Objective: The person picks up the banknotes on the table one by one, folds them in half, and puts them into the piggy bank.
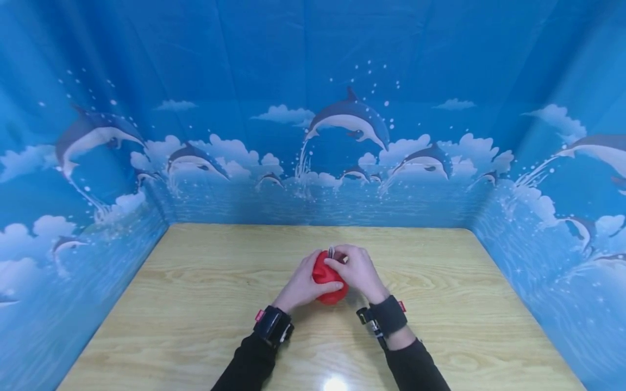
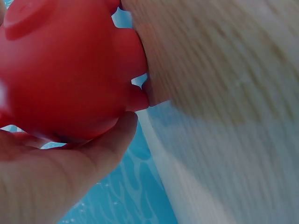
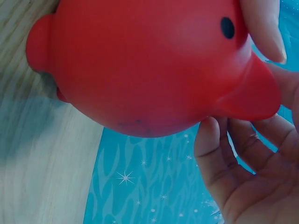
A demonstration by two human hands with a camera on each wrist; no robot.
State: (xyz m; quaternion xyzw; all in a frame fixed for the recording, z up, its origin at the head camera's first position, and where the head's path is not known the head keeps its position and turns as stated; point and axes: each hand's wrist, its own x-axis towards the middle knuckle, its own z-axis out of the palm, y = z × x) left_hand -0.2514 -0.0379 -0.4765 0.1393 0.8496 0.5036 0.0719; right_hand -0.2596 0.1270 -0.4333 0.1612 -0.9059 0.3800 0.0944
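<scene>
A red piggy bank point(image 1: 332, 296) stands on the wooden table, with a black eye and an ear showing in the right wrist view. My left hand point(image 1: 304, 283) grips its body from the left, thumb across the near side; in the left wrist view that hand point(image 2: 70, 170) holds it beside its stubby feet. My right hand point(image 1: 359, 270) is at its top, thumb and fingers curled around a small thin grey-white piece point(image 1: 331, 252), too small to identify. The right wrist view shows the right hand point(image 3: 252, 172) by the ear point(image 3: 254, 93), that piece hidden.
The wooden table point(image 1: 220, 282) spreads out around the hands. Blue curtains point(image 1: 244, 125) printed with dolphins enclose it at the back and both sides. Each wrist wears a black strap point(image 1: 388, 315) with a small camera.
</scene>
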